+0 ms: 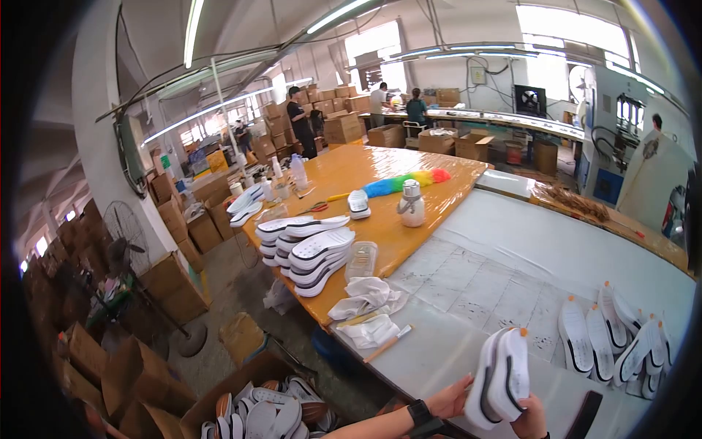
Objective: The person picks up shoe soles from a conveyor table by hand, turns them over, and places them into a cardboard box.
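Upright at the near edge of the worktable, a pair of white shoe soles (507, 377) with dark grey sidewall bands is held between my hands. My left hand (455, 397) grips the pair from the left side, with a black band on that wrist. At the lower right, my right hand (531, 418) has its fingers closed round the bottom end of the soles. An orange tab shows at the top of the right sole. To the right, several white soles with orange tabs (601, 344) lie in a loose cluster.
Stacked soles (322, 250), a clear plastic box (361, 260), white cloths (369, 304), a brush (388, 344), a pump bottle (412, 205) and a rainbow duster (406, 182) are on the table. A carton of soles (263, 418) stands below left. Other people work farther back.
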